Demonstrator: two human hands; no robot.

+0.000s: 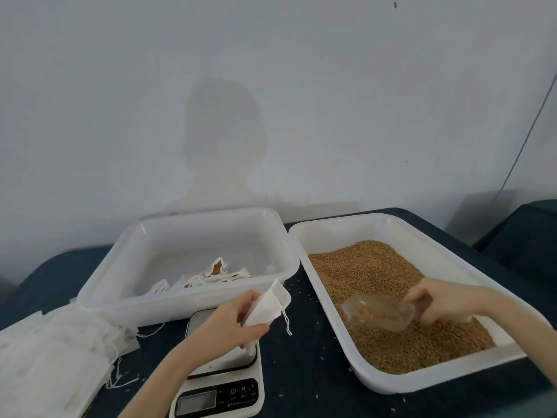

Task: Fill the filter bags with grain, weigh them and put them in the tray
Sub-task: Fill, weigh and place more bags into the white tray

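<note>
Scale (221,378) sits closest, display facing the person, platform bare, probably parked central so a filled bag goes straight onto it. Just above the scale, left hand (233,322) holds an empty filter bag (266,309), fingers (256,328) curled round its lower part, mouth end tilted up and toward the grain side, drawstring hanging loose; looks held ready to receive a pour. Right of the scale, grain tray (416,297) is well stocked with grain (370,270). Right hand (434,303) grips the handle of a clear scoop (376,312), fingers closed round it, bowl low in the grain with some grain inside; judged mid-scoop. Behind the scale, finished-bag tray (187,260) has a few filled bags (211,274) lying along its near side, one with its mouth open and grain showing, so most of that tray's floor is free. Left of the scale, stack of empty bags (57,348) lies flat on the table (310,342), strings trailing, within left-hand reach. Stray grains dot the dark table cover right of the scale. Task looks early: few bags done, big stack left. Next likely needs the scoop lifted across to the bag mouth; spill risk if the mouth isn't held open.
</note>
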